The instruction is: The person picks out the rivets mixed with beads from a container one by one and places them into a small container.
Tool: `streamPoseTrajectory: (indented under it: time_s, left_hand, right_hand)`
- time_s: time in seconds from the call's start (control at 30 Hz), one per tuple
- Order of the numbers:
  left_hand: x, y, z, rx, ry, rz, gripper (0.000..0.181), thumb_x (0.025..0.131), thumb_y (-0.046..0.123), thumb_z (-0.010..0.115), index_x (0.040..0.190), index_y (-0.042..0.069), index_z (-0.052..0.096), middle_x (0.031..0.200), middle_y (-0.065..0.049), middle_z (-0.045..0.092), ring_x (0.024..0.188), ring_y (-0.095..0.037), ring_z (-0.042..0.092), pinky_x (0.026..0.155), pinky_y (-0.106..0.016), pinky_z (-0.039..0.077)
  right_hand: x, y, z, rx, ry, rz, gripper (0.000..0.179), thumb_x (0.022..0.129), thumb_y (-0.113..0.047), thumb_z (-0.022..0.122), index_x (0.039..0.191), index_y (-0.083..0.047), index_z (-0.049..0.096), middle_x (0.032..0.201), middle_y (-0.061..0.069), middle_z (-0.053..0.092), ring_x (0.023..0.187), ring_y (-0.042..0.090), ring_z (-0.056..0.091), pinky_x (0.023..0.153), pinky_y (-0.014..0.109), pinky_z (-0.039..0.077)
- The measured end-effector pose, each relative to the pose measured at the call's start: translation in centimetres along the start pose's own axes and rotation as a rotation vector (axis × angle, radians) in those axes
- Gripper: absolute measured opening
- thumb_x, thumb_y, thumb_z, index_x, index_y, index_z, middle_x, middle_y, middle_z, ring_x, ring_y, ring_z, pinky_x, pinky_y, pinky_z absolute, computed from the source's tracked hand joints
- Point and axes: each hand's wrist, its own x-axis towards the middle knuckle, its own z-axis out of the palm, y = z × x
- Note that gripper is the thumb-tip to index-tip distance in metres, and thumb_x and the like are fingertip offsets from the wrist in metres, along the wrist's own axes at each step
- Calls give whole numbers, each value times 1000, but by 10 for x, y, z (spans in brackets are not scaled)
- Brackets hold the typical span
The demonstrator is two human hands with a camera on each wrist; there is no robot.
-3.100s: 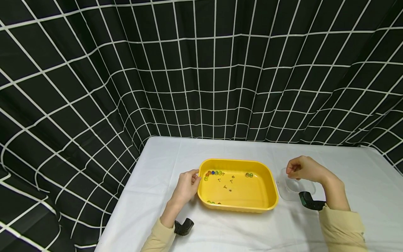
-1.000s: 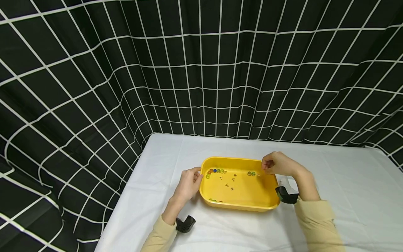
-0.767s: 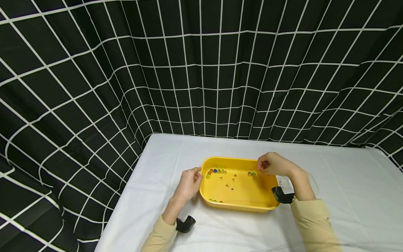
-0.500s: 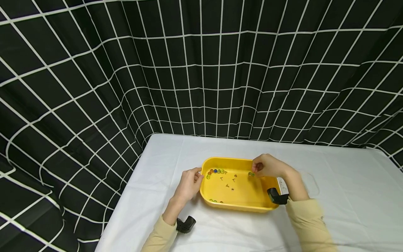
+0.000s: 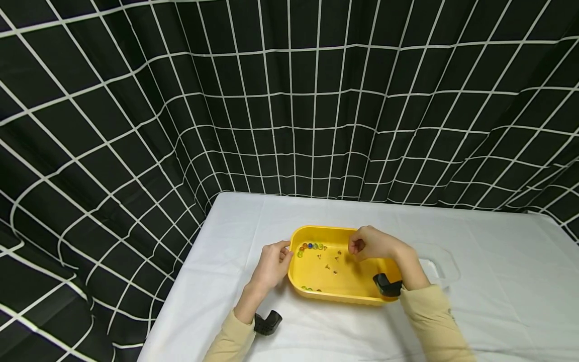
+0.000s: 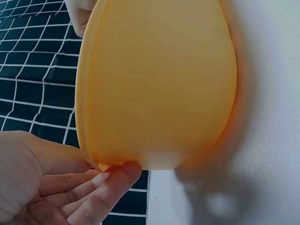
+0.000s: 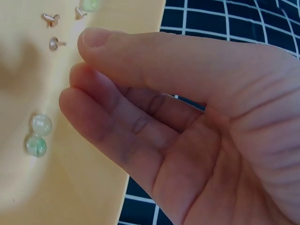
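Note:
My left hand (image 5: 271, 266) pinches the left rim of a yellow plastic tray (image 5: 344, 297); the left wrist view shows thumb and fingertips at its rim. Over the back right of the tray, my right hand (image 5: 375, 244) hangs with loosely bent fingers. In the right wrist view its thumb and fingertips stand apart with nothing between them. Below those fingers are several small brass pins with round heads (image 7: 54, 43) and two greenish glass marbles (image 7: 41, 124), which the hand hides in the head view. More marbles, among them a blue marble (image 5: 310, 246), line the tray's back left corner.
A clear plastic box (image 5: 445, 259) stands right of the tray, partly behind the right forearm. Both stand on a white cloth-covered table (image 5: 511, 281). A black curtain with a white grid (image 5: 316, 110) hangs behind and at the sides.
My right hand has gone from above the clear box to the tray, then further left over the two greenish marbles, hiding them. My left hand has stayed at the left rim.

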Motion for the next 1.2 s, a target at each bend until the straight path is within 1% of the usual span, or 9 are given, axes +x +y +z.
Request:
streamPoseTrajectory:
  time_s: [0.2, 0.27, 0.43, 0.57, 0.9, 1.07, 1.2]
  left_hand:
    - [0, 1, -1, -2, -5, -14, 28, 88, 0, 59, 113, -12, 59, 82, -12, 62, 69, -16, 62, 59, -19, 51]
    - [0, 1, -1, -2, -4, -9, 28, 88, 0, 59, 113, -13, 59, 82, -12, 62, 69, -16, 62, 59, -19, 51]
    - [0, 0, -1, -1, -3, -3, 28, 87, 0, 59, 112, -13, 59, 81, -12, 62, 68, -15, 61, 58, -20, 51]
    - [1, 1, -1, 0, -3, -10, 28, 88, 1, 59, 112, -13, 59, 81, -11, 62, 68, -14, 60, 58, -18, 50]
    - [1, 1, -1, -6, -7, -21, 28, 88, 1, 58, 113, -12, 58, 83, -12, 62, 69, -15, 61, 59, -18, 50]
    - [1, 1, -2, -2, -8, -20, 28, 88, 1, 58, 113, -12, 58, 82, -12, 62, 69, -15, 61, 58, -18, 50]
    - [1, 2, -2, -1, -13, -29, 28, 89, 2, 58, 114, -12, 58, 83, -11, 62, 69, -14, 61, 58, -18, 50]
  right_hand:
    - [6, -2, 5, -16, -25, -47, 13, 70, 11, 66, 74, 0, 60, 69, -1, 54, 63, 8, 47, 59, 21, 43]
    - [8, -3, 7, -16, -36, -60, 12, 70, 11, 65, 74, 1, 60, 69, 0, 54, 63, 7, 46, 58, 20, 43]
    - [12, -7, 10, -18, -69, -55, 13, 69, 12, 65, 75, 1, 61, 70, 3, 57, 64, 7, 48, 60, 20, 45]
    - [16, -8, 13, -6, -101, -35, 15, 68, 12, 67, 75, 0, 62, 71, 1, 57, 65, 8, 48, 60, 20, 45]
    - [26, -9, 22, -26, -137, -79, 17, 67, 11, 71, 72, -1, 59, 67, 1, 54, 62, 7, 45, 57, 19, 41]
    - [31, -11, 24, -17, -163, -96, 16, 67, 10, 72, 71, 0, 61, 67, 2, 56, 62, 6, 46, 57, 19, 42]
    - [34, -12, 26, 14, -196, -83, 14, 67, 10, 73, 73, 1, 63, 69, 4, 60, 61, 6, 47, 57, 19, 43]
